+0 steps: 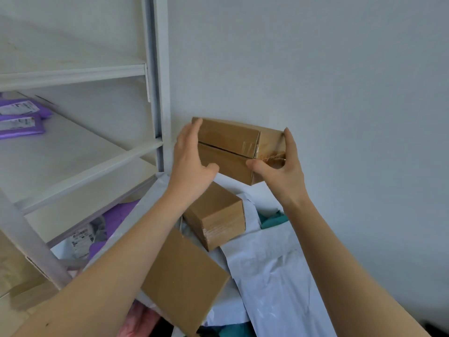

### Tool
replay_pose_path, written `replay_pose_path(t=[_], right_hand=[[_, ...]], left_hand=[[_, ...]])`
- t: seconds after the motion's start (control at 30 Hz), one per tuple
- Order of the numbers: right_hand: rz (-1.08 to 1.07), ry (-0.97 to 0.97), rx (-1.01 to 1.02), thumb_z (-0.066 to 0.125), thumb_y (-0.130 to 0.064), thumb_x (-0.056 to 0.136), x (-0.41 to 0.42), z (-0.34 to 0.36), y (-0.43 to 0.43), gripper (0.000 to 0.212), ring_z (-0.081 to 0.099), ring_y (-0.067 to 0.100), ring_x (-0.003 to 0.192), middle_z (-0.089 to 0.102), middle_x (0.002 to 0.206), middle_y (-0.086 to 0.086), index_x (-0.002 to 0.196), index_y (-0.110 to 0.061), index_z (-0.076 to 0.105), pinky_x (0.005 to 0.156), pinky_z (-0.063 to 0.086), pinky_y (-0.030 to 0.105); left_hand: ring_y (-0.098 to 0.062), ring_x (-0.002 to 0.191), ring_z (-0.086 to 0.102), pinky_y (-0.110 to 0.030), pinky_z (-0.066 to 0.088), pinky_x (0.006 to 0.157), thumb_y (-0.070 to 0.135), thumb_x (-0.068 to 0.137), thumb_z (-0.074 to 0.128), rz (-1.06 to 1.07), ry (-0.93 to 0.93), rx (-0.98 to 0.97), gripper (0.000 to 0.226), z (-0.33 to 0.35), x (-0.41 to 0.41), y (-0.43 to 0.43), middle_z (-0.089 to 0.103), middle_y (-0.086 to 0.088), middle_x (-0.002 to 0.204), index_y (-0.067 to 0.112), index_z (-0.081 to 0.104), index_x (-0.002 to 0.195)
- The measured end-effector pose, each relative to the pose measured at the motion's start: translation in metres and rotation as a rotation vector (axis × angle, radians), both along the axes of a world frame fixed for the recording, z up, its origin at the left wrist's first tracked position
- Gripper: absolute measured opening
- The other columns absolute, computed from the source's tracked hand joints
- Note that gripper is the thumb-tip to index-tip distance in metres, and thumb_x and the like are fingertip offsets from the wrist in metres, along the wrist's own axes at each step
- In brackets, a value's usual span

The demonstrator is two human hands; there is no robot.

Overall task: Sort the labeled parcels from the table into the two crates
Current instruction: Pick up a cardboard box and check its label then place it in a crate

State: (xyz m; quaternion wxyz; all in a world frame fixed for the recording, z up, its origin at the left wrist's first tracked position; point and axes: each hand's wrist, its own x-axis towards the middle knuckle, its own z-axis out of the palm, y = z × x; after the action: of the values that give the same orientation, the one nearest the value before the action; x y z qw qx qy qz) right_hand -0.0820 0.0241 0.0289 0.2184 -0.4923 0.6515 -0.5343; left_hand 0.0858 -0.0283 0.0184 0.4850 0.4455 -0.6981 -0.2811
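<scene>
Backdrop: pale wall, with a white shelf rack (155,69) on the left holding purple mailers (21,122).
Cardboard box (228,147): held up before the wall, just right of the rack's post (only the hands carry it).
Axis: long side runs left to right, right end slightly lower; seamed face toward the camera.
Left hand (192,164): clamped on the left end.
Right hand (279,166): clamped on the taped right end.
Pile below: smaller box (216,215), flat carton (179,276), white mailers (272,263).

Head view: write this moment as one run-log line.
item: cardboard box | left hand: holds left end | right hand: holds right end | position: above parcel pile
</scene>
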Motion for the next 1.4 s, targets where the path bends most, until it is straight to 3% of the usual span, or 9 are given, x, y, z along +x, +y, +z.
replay_pose_path(t=[0.2, 0.33, 0.5, 0.57, 0.7, 0.87, 1.1, 1.27, 1.4], right_hand=[[0.007, -0.071, -0.016, 0.075, -0.046, 0.056, -0.031, 0.005, 0.059, 0.104, 0.051, 0.012, 0.119, 0.052, 0.132, -0.001, 0.146, -0.046, 0.024, 0.102, 0.044, 0.034], [0.031, -0.143, -0.012, 0.077, -0.028, 0.075, -0.058, 0.004, 0.096, 0.088, 0.058, 0.011, 0.108, 0.059, 0.124, -0.001, 0.148, -0.039, 0.029, 0.084, 0.046, 0.021], [0.018, -0.209, -0.007, 0.068, -0.031, 0.085, -0.088, 0.015, 0.137, 0.074, 0.058, -0.004, 0.092, 0.061, 0.108, -0.005, 0.148, -0.036, 0.03, 0.063, 0.045, 0.006], [0.006, -0.24, -0.033, 0.061, -0.04, 0.089, -0.102, 0.019, 0.154, 0.066, 0.054, -0.013, 0.088, 0.058, 0.108, -0.011, 0.148, -0.035, 0.031, 0.075, 0.042, 0.003], [-0.123, -0.347, -0.082, 0.047, -0.058, 0.092, -0.129, 0.014, 0.177, 0.057, 0.047, 0.007, 0.126, 0.05, 0.139, -0.014, 0.143, -0.032, 0.042, 0.113, 0.031, 0.039], [-0.157, -0.393, -0.071, 0.039, -0.054, 0.096, -0.145, -0.001, 0.207, 0.04, 0.055, 0.012, 0.116, 0.058, 0.13, -0.007, 0.128, -0.033, 0.053, 0.105, 0.039, 0.038], [-0.176, -0.419, -0.03, 0.039, -0.051, 0.097, -0.16, -0.019, 0.231, 0.044, 0.054, 0.017, 0.12, 0.06, 0.127, -0.002, 0.13, -0.027, 0.054, 0.108, 0.04, 0.043], [-0.175, -0.463, 0.053, 0.033, -0.048, 0.1, -0.173, -0.036, 0.254, 0.03, 0.055, 0.002, 0.089, 0.061, 0.1, -0.013, 0.109, -0.033, 0.057, 0.073, 0.041, 0.019], [-0.156, -0.445, 0.08, 0.037, -0.044, 0.1, -0.178, -0.047, 0.269, 0.022, 0.054, -0.002, 0.085, 0.058, 0.093, -0.019, 0.109, -0.033, 0.055, 0.063, 0.039, 0.015]], left_hand=[[-0.019, 0.145, -0.005, -0.049, 0.008, 0.118, 0.021, 0.068, 0.079, -0.055, -0.531, -0.227, 0.12, 0.001, -0.029, 0.043, -0.01, 0.001, 0.158, 0.041, -0.009, 0.147], [-0.021, 0.146, -0.005, -0.052, 0.001, 0.117, 0.033, 0.066, 0.08, -0.071, -0.649, -0.345, 0.122, -0.001, -0.055, 0.069, -0.004, -0.003, 0.158, 0.036, -0.009, 0.15], [-0.019, 0.127, 0.032, -0.04, 0.026, 0.108, 0.051, 0.061, 0.065, -0.116, -0.499, -0.475, 0.101, 0.0, -0.087, 0.105, 0.036, -0.004, 0.139, 0.022, 0.023, 0.148], [-0.013, 0.127, 0.027, -0.033, 0.024, 0.107, 0.047, 0.06, 0.077, -0.15, -0.421, -0.389, 0.106, 0.004, -0.1, 0.121, 0.034, 0.001, 0.141, 0.026, 0.022, 0.149], [-0.005, 0.129, 0.029, -0.027, 0.031, 0.104, 0.035, 0.062, 0.083, -0.228, -0.192, -0.118, 0.108, 0.01, -0.123, 0.145, 0.03, 0.013, 0.142, 0.04, 0.016, 0.147], [-0.004, 0.119, 0.049, -0.037, 0.046, 0.1, 0.036, 0.055, 0.081, -0.304, 0.073, 0.105, 0.101, 0.002, -0.155, 0.171, 0.045, 0.014, 0.134, 0.049, 0.026, 0.139], [0.004, 0.104, 0.053, -0.025, 0.047, 0.087, 0.017, 0.073, 0.08, -0.353, 0.207, 0.261, 0.088, -0.009, -0.184, 0.201, 0.055, 0.017, 0.117, 0.041, 0.029, 0.14], [-0.018, 0.106, 0.063, -0.036, 0.05, 0.085, 0.017, 0.08, 0.074, -0.319, 0.485, 0.55, 0.071, -0.029, -0.205, 0.225, 0.066, 0.002, 0.116, 0.037, 0.037, 0.137], [-0.011, 0.098, 0.063, -0.034, 0.051, 0.079, 0.019, 0.081, 0.073, -0.278, 0.536, 0.634, 0.067, -0.044, -0.214, 0.242, 0.067, 0.003, 0.114, 0.034, 0.039, 0.137]])
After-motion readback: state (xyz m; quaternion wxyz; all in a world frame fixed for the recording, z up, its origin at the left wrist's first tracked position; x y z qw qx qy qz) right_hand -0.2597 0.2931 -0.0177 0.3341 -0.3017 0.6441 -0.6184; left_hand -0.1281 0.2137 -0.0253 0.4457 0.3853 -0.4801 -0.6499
